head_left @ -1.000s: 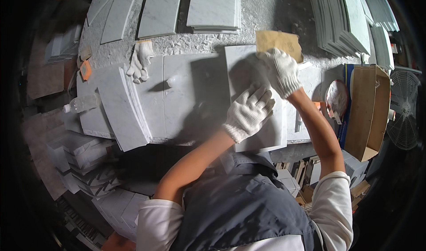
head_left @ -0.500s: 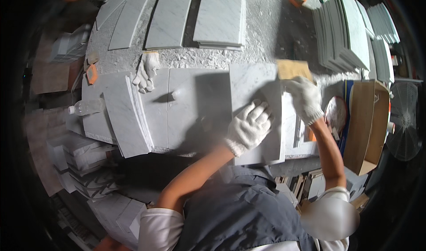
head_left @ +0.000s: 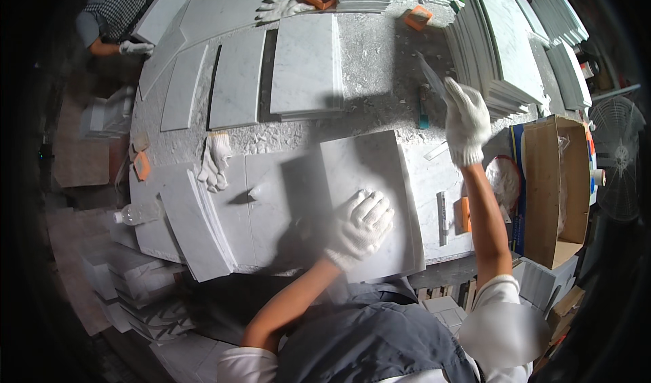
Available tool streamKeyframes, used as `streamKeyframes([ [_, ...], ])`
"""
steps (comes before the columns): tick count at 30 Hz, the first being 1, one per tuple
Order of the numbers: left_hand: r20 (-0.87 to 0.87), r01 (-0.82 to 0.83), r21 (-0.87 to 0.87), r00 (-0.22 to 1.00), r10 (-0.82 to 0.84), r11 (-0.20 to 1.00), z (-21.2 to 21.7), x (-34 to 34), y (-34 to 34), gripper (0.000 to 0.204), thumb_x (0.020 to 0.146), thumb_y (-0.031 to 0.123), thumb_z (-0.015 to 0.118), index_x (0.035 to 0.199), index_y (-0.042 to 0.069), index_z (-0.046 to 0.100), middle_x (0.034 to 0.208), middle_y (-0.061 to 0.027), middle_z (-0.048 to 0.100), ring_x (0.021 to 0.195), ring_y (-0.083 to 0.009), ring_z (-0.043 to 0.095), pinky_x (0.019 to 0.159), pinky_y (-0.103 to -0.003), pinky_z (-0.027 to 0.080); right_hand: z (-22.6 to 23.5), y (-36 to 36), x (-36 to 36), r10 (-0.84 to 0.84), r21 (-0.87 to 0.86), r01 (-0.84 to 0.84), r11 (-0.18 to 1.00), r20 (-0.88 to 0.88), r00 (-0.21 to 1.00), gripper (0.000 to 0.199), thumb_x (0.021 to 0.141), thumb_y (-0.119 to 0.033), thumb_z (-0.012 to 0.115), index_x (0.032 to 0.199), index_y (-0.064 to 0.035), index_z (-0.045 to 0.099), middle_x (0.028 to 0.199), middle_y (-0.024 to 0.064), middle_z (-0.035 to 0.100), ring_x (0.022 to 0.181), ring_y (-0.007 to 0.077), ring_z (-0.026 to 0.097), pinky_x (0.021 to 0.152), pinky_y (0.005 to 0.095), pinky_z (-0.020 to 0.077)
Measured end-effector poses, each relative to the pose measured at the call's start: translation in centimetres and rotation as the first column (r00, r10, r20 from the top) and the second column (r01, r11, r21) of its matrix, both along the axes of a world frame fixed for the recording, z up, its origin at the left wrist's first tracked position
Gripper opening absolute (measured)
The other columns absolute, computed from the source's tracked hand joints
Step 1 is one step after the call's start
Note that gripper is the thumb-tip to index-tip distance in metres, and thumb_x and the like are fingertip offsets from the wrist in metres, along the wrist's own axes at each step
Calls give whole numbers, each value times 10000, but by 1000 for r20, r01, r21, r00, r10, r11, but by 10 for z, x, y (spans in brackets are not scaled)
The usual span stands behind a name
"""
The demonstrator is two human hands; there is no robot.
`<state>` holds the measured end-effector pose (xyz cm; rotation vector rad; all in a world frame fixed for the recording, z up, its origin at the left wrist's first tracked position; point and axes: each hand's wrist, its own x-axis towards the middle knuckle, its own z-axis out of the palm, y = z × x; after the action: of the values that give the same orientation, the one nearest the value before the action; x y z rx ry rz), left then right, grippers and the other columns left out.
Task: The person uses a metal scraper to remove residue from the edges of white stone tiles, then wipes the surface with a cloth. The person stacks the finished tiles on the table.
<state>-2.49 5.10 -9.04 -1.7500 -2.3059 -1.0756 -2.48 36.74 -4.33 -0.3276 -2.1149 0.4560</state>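
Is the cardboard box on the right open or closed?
Open. The cardboard box beside the workbench has no lid over its top and its brown inside shows; contents cannot be told.

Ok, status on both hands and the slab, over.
Left hand flat on marble slab, open. Right hand raised beside tile stack, empty. Loose glove and metal ruler lie nearby.

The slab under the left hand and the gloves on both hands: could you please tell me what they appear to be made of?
The slab looks like cut stone, probably pale grey marble: faint veining, a matte dusty face and straight sawn edges. The left hand lies flat on it; the right hand is raised by the stacked tiles. Both gloves look like white knitted cotton, with a ribbed weave and cuffs.
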Motion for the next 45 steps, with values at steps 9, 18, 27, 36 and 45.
streamKeyframes([
  [9, -107, 12, -98, 994, -22, 995, 12, -2, 2, 231, 859, 173, 689, 1081, 122, 724, 1234, -57, 668, 1213, -258, 606, 1101, -439, 463, -59, 21, -60, -215, -8, 257, 966, 522, 825, 520, 893, -313, 740, 1394, -272, 607, 1412, 93, 601, 1188, 334, 633, 931, 448, 555],
  [18, -81, 17, -84, 996, -24, 996, 16, -3, 6, 239, 864, 169, 686, 1091, 97, 704, 1231, -78, 651, 1217, -278, 600, 1096, -469, 472, -90, 7, -16, -170, -90, 399, 913, 804, 570, 596, 871, -429, 748, 1388, -161, 625, 1210, 168, 697, 1092, 359, 683, 891, 476, 561],
  [27, -116, 3, -81, 993, -12, 997, 15, -1, 8, 241, 856, 149, 699, 1091, 99, 726, 1241, -66, 651, 1206, -262, 600, 1086, -453, 487, -68, 55, -72, -190, -364, 341, 866, 391, 900, 604, 902, -541, 717, 1407, -234, 590, 1308, 144, 647, 1171, 381, 644, 952, 481, 532],
  [36, -165, -108, -12, 981, 104, 994, 13, -9, 3, 275, 921, 211, 637, 1184, 149, 686, 1291, -61, 637, 1248, -257, 592, 1107, -438, 480, -50, 0, -22, 120, -638, 34, 769, 196, 973, 566, 966, -442, 716, 1403, -95, 622, 1422, 148, 607, 1280, 280, 625, 1053, 369, 518],
  [45, -317, -231, -389, 943, 106, 892, -15, 8, -8, 489, 1082, 434, 380, 1484, 178, 492, 1570, -69, 458, 1455, -296, 425, 1234, -501, 287, -70, -143, 162, 297, -537, 72, 841, 568, 767, 518, 1027, -421, 548, 1458, -135, 580, 1519, 224, 511, 1351, 362, 556, 1098, 409, 474],
])
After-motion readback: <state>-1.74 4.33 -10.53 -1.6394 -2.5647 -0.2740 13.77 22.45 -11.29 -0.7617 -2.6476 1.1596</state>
